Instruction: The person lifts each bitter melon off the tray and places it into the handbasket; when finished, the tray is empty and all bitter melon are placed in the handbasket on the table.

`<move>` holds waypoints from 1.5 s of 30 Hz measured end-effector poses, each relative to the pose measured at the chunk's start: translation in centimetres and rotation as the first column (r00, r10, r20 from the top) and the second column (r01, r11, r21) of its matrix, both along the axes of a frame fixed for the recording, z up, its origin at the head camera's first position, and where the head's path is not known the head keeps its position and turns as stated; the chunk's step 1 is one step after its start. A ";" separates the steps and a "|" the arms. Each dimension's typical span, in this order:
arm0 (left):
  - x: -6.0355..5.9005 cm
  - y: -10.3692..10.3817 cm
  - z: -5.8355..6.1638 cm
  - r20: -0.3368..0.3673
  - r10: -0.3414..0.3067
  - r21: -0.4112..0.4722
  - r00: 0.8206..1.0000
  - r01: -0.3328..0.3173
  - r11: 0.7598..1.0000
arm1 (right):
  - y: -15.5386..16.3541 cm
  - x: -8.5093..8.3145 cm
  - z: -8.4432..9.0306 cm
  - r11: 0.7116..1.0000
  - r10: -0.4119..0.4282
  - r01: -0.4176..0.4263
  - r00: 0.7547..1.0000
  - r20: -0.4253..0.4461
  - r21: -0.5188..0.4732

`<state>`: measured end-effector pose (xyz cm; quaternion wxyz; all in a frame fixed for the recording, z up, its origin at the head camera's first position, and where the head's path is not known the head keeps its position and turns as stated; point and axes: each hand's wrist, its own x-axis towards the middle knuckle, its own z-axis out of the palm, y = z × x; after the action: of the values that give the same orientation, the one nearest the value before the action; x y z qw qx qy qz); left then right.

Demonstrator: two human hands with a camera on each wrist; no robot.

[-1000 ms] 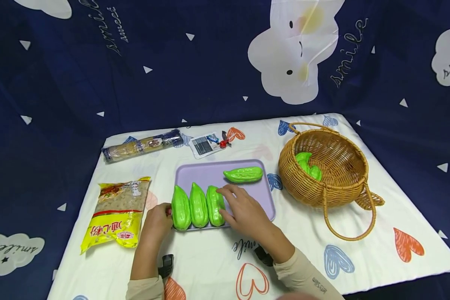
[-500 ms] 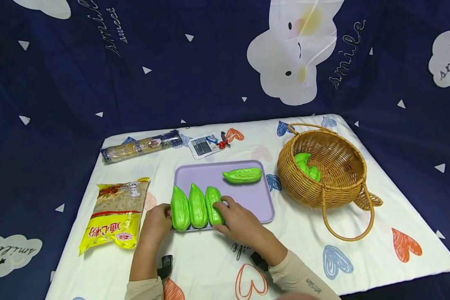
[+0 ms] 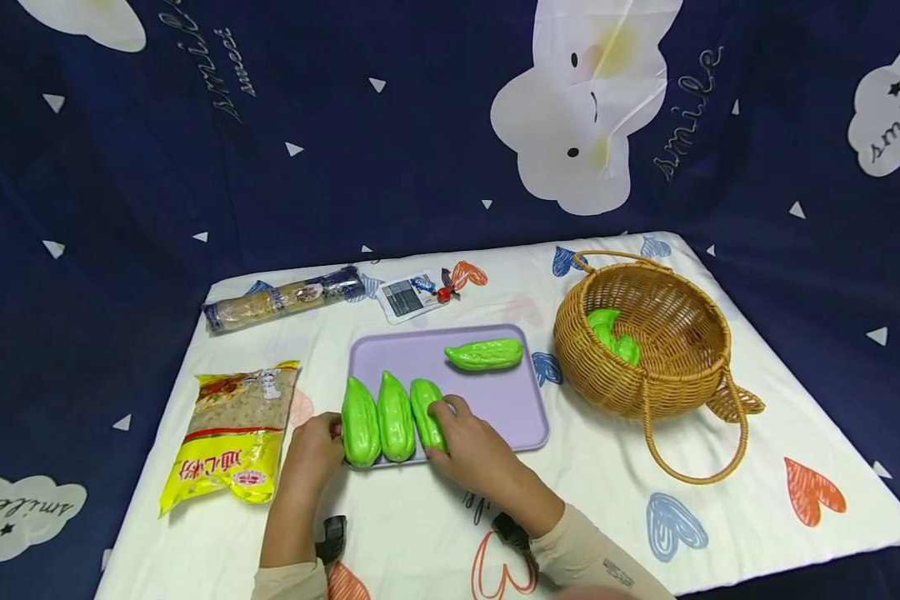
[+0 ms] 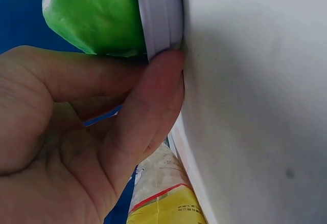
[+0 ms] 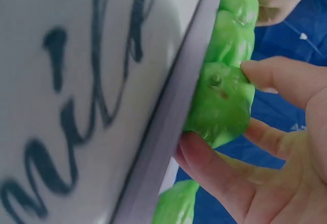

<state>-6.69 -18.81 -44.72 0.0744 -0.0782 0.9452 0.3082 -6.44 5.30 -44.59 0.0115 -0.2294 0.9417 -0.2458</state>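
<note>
Head view: the right hand (image 3: 471,448) grips the rightmost green gourd (image 3: 425,412), set beside two others (image 3: 396,418) on the tray (image 3: 506,408); the left hand (image 3: 313,450) pinches the tray's edge, apparently steadying it. A fourth gourd (image 3: 484,355) lies crosswise behind.

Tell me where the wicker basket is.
The wicker basket stands in the right half of the head view, just right of the purple tray.
</note>
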 end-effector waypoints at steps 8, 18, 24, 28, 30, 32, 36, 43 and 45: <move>0.1 -0.1 -0.2 0.020 0.005 -0.002 1.000 -0.005 1.000 | 1.7 0.5 1.5 0.997 -0.027 0.026 0.999 -0.018 -0.068; -0.1 0.0 -0.2 0.015 0.003 -0.002 1.000 -0.003 1.000 | 6.5 -0.4 6.1 0.960 -0.196 0.154 0.966 -0.170 -0.234; -0.2 0.0 -0.1 0.027 0.005 -0.004 1.000 -0.005 1.000 | 10.9 -2.1 8.1 0.867 -0.434 0.329 0.868 -0.242 -0.373; -0.2 0.0 0.0 0.045 0.006 0.002 0.999 -0.006 1.000 | 13.5 -3.1 8.0 0.804 -0.551 0.411 0.786 -0.279 -0.430; -0.2 0.0 0.0 0.049 0.007 0.002 0.999 -0.007 1.000 | 14.5 -3.4 7.8 0.786 -0.582 0.439 0.763 -0.282 -0.435; -0.2 0.0 -0.1 0.042 0.005 -0.004 0.999 -0.004 1.000 | 15.3 -3.6 7.7 0.775 -0.603 0.467 0.750 -0.273 -0.427; -0.2 0.0 -0.3 0.027 0.005 -0.008 1.000 -0.005 1.000 | 16.3 -3.9 7.3 0.752 -0.640 0.536 0.733 -0.231 -0.384; -0.2 0.0 -0.2 0.036 0.007 0.000 0.999 -0.007 1.000 | 16.9 -3.9 7.0 0.733 -0.666 0.601 0.728 -0.161 -0.318; -0.3 0.0 -0.2 0.036 0.005 0.003 0.999 -0.005 1.000 | 16.9 -3.9 6.9 0.736 -0.664 0.599 0.731 -0.161 -0.315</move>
<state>-6.97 -18.85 -44.90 0.0905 -0.0859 0.9430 0.3084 -10.33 22.22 -37.66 -0.2263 0.0768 0.9186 -0.3147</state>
